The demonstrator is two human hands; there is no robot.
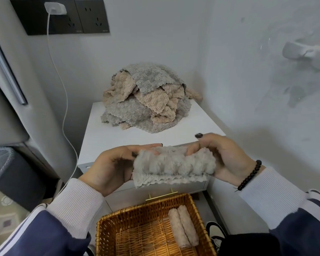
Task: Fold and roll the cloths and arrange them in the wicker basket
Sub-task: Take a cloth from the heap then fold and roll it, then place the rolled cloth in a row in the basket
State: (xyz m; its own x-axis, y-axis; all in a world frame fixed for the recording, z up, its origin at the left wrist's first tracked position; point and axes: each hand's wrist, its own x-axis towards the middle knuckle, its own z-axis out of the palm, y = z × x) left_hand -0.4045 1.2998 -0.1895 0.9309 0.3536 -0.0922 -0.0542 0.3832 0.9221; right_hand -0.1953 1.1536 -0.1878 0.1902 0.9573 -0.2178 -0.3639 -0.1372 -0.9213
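Both hands hold a grey cloth [174, 166], partly rolled, in the middle of the frame

The left hand [109, 168] has its grip curled round the cloth's left end and the right hand [224, 157] pinches the right end; below them at the bottom centre sits the wicker basket [118, 218] with two rolled beige cloths [183, 228] side by side at its right, and a pile of grey and beige cloths [146, 100] lies on the white surface [96, 133] above

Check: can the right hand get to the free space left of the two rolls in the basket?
Probably yes, once it lowers. The right hand and left hand both grip the grey cloth above the wicker basket; nothing lies beside the two rolls.
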